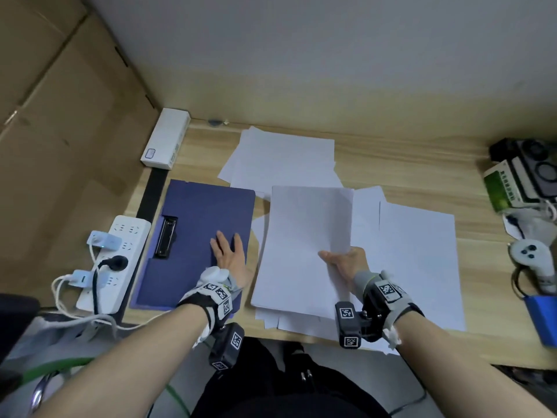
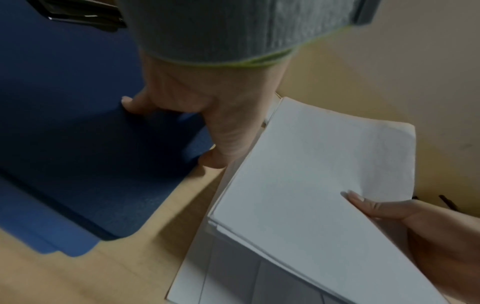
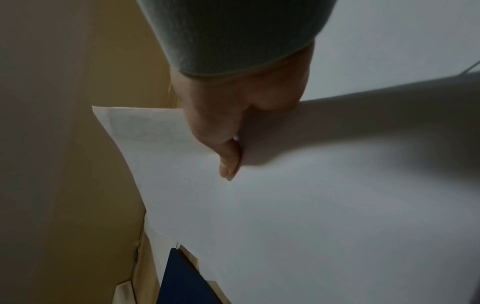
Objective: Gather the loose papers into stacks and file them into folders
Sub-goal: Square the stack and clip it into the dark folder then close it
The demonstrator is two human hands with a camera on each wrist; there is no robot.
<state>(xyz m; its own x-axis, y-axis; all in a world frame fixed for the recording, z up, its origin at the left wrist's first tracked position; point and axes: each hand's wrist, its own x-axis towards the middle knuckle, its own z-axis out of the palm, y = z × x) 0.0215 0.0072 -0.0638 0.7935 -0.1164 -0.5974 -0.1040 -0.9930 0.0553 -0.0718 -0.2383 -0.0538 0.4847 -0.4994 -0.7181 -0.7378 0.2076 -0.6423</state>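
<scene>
Paper stack [image 1: 301,251]: one, lifted off the wooden desk [image 1: 422,164] at its near right edge, pinched by the right hand [image 1: 346,262], thumb on top. Loose sheets [image 1: 283,158] lie scattered beneath and beyond; number indistinct. Blue folder [image 1: 199,236]: one, lying open just left of the stack, one black clip [image 1: 165,236] inside. Left hand [image 1: 230,257] rests flat on it, fingers spread.

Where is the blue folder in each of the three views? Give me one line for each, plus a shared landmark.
Head: the blue folder lies left of centre, under the left hand.
Left wrist: it fills the left half, fingertips on it.
Right wrist: only a dark blue corner shows at the bottom edge.
Shared landmark: the paper stack held by the right hand, beside the folder.
</scene>
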